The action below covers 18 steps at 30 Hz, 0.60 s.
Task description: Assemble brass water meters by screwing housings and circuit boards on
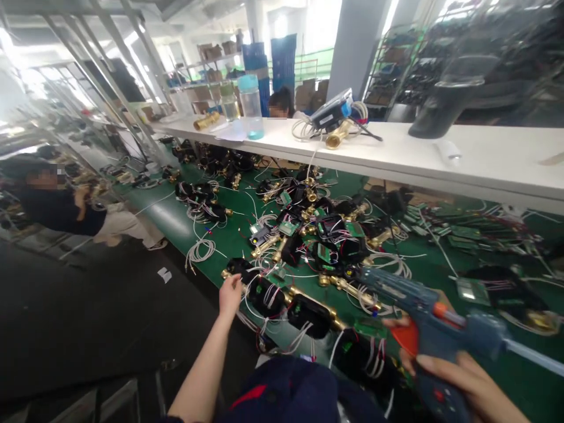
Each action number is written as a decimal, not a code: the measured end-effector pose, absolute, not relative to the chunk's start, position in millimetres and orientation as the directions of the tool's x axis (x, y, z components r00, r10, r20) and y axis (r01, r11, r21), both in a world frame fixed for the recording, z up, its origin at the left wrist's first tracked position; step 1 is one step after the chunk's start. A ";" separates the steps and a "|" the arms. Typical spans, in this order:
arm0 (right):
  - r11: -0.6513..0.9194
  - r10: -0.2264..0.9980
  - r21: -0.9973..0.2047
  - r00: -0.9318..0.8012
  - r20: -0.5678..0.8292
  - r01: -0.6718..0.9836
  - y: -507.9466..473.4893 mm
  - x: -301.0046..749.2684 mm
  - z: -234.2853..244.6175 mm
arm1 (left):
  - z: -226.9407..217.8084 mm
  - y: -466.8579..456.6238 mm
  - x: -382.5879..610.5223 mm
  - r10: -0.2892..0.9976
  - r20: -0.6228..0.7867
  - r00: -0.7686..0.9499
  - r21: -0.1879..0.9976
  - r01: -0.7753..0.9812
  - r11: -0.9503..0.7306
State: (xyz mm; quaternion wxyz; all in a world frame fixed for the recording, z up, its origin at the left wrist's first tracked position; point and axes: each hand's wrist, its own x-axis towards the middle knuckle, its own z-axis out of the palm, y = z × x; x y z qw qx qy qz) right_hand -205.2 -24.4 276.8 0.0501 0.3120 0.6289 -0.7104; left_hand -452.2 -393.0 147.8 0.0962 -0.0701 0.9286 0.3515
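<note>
My right hand (458, 376) is wrapped round the grip of a blue glue gun (436, 320) with an orange trigger, its nozzle pointing left over the green bench (176, 220). My left hand (230, 294) reaches out to the bench's near edge, fingers curled on a black meter housing with a brass fitting (240, 271) and white wires. Several more black housings (308, 314) with brass pipes and green circuit boards (324, 252) lie between the two hands.
A white shelf (396, 150) runs above the bench, holding a blue-capped bottle (251, 106), a brass fitting (337, 138) and cables. Another person (57, 202) sits at the far left, and one more (279, 103) behind the shelf. Dark floor (88, 317) lies left.
</note>
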 end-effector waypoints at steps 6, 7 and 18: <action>-0.185 0.438 -0.887 -0.773 -0.460 0.424 -111.9 -216.2 269.1 | 144.3 -326.4 -560.3 0.415 -0.375 -0.829 0.525 0.180 0.832; -0.226 0.471 -0.884 -0.748 -0.468 0.410 -124.9 -219.7 268.8 | 138.8 -317.1 -569.3 0.468 -0.428 -0.774 0.506 0.223 0.833; -0.466 0.731 -0.870 -0.482 -0.482 0.164 -235.3 -274.9 272.4 | 119.3 -314.2 -604.7 0.606 -0.656 -0.450 0.675 0.007 0.737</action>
